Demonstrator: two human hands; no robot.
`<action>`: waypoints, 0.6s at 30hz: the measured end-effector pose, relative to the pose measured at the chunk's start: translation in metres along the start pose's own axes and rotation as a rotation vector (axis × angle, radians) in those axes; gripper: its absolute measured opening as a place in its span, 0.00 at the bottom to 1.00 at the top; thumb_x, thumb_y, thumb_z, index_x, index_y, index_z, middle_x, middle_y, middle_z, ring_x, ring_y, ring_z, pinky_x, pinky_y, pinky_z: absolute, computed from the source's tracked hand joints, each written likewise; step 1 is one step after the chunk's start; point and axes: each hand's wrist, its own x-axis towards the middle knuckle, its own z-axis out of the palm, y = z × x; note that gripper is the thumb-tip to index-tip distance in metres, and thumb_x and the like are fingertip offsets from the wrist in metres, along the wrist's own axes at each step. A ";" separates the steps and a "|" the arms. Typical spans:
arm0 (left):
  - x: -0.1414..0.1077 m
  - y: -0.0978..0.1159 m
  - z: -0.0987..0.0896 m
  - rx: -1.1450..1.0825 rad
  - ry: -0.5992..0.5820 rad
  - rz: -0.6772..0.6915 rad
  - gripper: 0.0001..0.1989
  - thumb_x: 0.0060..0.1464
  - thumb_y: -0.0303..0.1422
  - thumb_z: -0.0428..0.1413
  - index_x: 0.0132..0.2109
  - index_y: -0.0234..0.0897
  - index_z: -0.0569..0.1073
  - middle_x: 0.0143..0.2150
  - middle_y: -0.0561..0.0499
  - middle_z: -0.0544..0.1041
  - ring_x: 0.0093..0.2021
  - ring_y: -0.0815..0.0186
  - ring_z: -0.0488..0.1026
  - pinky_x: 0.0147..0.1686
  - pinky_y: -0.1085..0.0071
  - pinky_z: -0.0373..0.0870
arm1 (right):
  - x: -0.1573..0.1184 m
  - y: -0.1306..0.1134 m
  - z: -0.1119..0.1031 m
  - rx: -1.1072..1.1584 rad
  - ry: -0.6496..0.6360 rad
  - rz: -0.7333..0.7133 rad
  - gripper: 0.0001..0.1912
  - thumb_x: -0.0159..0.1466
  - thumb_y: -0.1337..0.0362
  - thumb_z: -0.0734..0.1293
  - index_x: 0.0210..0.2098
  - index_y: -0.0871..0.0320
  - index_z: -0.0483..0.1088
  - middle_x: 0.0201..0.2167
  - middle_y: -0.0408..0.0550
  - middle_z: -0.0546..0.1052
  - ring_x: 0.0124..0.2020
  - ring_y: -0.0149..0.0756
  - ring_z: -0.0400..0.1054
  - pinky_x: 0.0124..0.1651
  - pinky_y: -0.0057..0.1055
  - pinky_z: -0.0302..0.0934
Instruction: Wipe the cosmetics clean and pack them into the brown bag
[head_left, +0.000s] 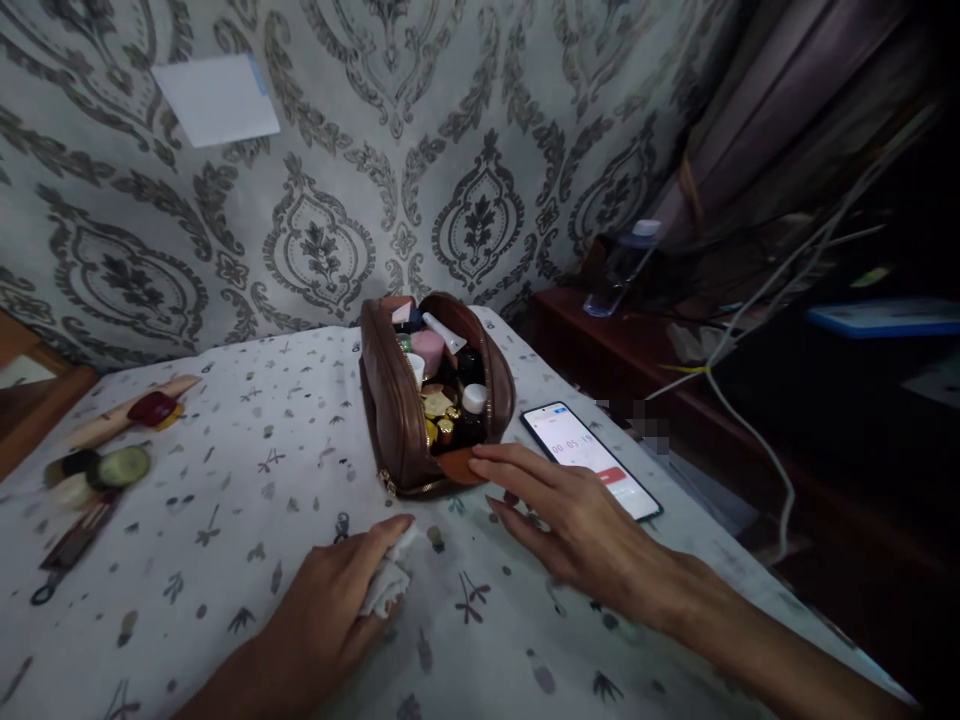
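Note:
A brown zip bag (pixel 394 415) stands open on the patterned sheet, filled with bottles, jars and tubes, among them a white-capped bottle (pixel 474 399) and a pink item (pixel 427 352). My left hand (pixel 337 590) is closed around a crumpled white tissue (pixel 388 588), in front of the bag. At the bag's near right edge, the fingertips of my right hand (pixel 570 515) touch its brown flap (pixel 463 466); the fingers are apart and hold nothing. Beside that hand lies a lit phone (pixel 559 425) showing a timer.
Several small items, including a green-lidded round jar (pixel 124 467) and a red item (pixel 154 409), lie at the left of the sheet (pixel 262 450). A clear bottle (pixel 622 265) and white cables (pixel 750 430) are at the right. The patterned wall stands behind.

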 end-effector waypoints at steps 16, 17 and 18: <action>-0.066 -0.019 -0.028 0.171 0.168 -0.158 0.17 0.64 0.32 0.46 0.59 0.41 0.64 0.48 0.45 0.80 0.44 0.60 0.79 0.42 0.69 0.75 | 0.027 0.020 0.018 -0.005 -0.122 0.077 0.07 0.65 0.62 0.62 0.43 0.52 0.67 0.34 0.49 0.80 0.28 0.43 0.76 0.27 0.35 0.67; -0.072 -0.024 -0.032 0.182 0.186 -0.198 0.16 0.64 0.32 0.47 0.58 0.40 0.65 0.47 0.45 0.80 0.43 0.61 0.79 0.42 0.69 0.75 | 0.027 0.021 0.020 0.002 -0.110 0.057 0.09 0.65 0.60 0.63 0.45 0.50 0.68 0.34 0.50 0.81 0.27 0.43 0.76 0.27 0.35 0.67; -0.079 -0.030 -0.036 0.192 0.214 -0.241 0.16 0.64 0.32 0.47 0.57 0.40 0.65 0.47 0.45 0.79 0.44 0.61 0.78 0.43 0.69 0.74 | 0.025 0.023 0.022 0.014 -0.086 0.048 0.11 0.65 0.58 0.63 0.47 0.48 0.68 0.33 0.49 0.81 0.25 0.43 0.75 0.25 0.35 0.67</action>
